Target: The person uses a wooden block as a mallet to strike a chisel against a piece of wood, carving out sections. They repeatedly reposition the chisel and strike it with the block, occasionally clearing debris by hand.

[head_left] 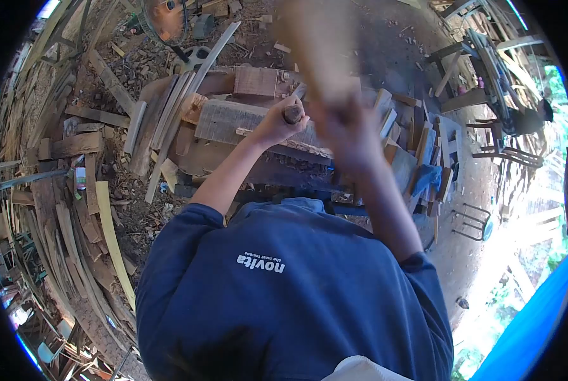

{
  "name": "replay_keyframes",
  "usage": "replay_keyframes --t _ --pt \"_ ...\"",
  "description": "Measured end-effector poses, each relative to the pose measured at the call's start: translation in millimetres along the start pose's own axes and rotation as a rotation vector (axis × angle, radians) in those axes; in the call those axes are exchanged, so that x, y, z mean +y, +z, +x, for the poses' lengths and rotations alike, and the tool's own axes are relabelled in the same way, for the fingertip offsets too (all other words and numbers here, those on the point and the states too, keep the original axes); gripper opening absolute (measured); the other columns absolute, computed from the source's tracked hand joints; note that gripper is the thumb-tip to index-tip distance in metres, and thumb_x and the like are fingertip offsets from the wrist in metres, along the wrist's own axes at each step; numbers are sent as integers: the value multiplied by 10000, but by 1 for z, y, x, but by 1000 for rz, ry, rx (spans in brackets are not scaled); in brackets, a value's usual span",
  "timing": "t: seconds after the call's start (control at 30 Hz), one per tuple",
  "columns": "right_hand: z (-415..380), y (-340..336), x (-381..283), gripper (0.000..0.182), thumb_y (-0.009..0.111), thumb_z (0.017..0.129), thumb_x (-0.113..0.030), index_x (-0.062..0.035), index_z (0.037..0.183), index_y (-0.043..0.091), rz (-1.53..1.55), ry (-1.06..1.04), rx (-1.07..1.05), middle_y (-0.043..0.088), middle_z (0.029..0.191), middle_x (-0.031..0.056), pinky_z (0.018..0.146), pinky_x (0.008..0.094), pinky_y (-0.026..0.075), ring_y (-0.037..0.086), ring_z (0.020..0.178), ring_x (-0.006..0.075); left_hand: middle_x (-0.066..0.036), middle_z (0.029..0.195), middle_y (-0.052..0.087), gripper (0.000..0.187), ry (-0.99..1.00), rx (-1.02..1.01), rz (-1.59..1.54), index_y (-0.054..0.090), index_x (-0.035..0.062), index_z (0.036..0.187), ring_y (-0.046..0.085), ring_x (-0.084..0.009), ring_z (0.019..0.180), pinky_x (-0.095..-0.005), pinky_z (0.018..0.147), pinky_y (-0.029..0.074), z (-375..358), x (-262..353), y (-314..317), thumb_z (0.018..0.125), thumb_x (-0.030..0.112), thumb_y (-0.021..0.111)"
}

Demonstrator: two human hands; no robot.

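Note:
My left hand (279, 124) is wrapped round the round wooden handle of a chisel (293, 114), whose butt end faces up at me. A thin strip of its blade seems to show just beyond the fingers. Smeared by motion, my right hand (350, 136) grips a wooden mallet (319, 54). The broad pale mallet is raised above and beyond the chisel. Beneath both hands lies a thick grey timber block (230, 120), with a pale, splintered strip along its near edge.
Another wood block (255, 81) lies behind the timber. Long boards (169, 117) lean at the left, and stacked offcuts (417, 152) with a blue cloth (427, 179) stand at the right. A fan (164, 19) is at the far left; chips litter the ground.

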State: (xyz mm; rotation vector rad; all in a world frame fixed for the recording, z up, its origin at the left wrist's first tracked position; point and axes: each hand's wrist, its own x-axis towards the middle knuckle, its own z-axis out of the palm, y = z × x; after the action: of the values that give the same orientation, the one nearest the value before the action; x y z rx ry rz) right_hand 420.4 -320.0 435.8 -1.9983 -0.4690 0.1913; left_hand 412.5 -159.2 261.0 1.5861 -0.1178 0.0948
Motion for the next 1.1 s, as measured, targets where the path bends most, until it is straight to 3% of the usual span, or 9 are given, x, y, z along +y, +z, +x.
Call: replay_keyframes --t 0.13,0.2,0.4,0.43,0.5,0.6,0.83,0.97,1.1 --pt "0 9 1 414 679 856 -380 -17 986 529 -575 224 -250 678 893 238 683 469 513 682 848 399 8 761 540 199 -206 -60 -193 499 88 798 485 -80 732 -277 696 441 -3 26 4 822 51 693" --pt "5 -11 -27 454 658 850 -426 -15 1007 542 -450 115 -219 677 950 256 729 510 510 645 903 454 15 799 583 147 -25 11 -99 569 85 882 527 -82 769 -276 724 461 -4 2 6 822 52 699" --pt "-6 -24 -76 296 636 909 -267 -16 1044 556 312 -267 350 634 821 62 658 283 496 628 735 168 13 923 668 354 -26 -91 97 635 69 1134 613 -115 881 -279 814 489 -3 -13 -5 793 44 725" --pt "1 -9 10 372 681 854 -242 -36 1087 476 332 -474 316 649 783 192 730 387 537 689 804 261 13 923 668 354 -28 -89 99 635 69 1134 613 -115 881 -279 814 489 -4 -12 -6 793 44 725" --pt "-10 16 9 393 639 864 -321 -46 1105 493 -643 193 -287 675 875 240 787 460 529 687 875 374 -14 968 689 354 -145 -114 -93 638 53 1117 634 -131 901 -305 808 504 -7 -9 -4 779 50 740" --pt "-6 4 -4 431 601 869 -403 -48 1096 511 -619 268 -382 674 949 269 813 520 506 647 936 446 -38 1045 700 403 -26 -97 -23 636 49 1155 653 -149 938 -314 809 517 -8 -17 6 770 63 754" --pt "-17 -43 -40 365 730 843 -299 -8 985 560 218 135 99 663 804 103 677 350 507 657 723 225 9 786 540 160 87 -33 80 537 79 846 519 -86 743 -277 684 457 -1 -14 7 842 66 696" --pt "-30 -36 35 354 707 870 -295 5 987 561 180 30 334 631 779 65 608 316 484 607 700 133 8 754 566 154 106 159 76 540 91 810 554 -71 701 -249 639 466 -22 -4 -9 860 64 683" --pt "-83 -28 147 378 671 889 -332 24 961 566 -214 478 226 621 768 111 614 306 467 587 716 145 19 704 570 161 50 382 -40 544 89 804 552 -54 660 -234 597 459 -63 20 -33 858 81 696"
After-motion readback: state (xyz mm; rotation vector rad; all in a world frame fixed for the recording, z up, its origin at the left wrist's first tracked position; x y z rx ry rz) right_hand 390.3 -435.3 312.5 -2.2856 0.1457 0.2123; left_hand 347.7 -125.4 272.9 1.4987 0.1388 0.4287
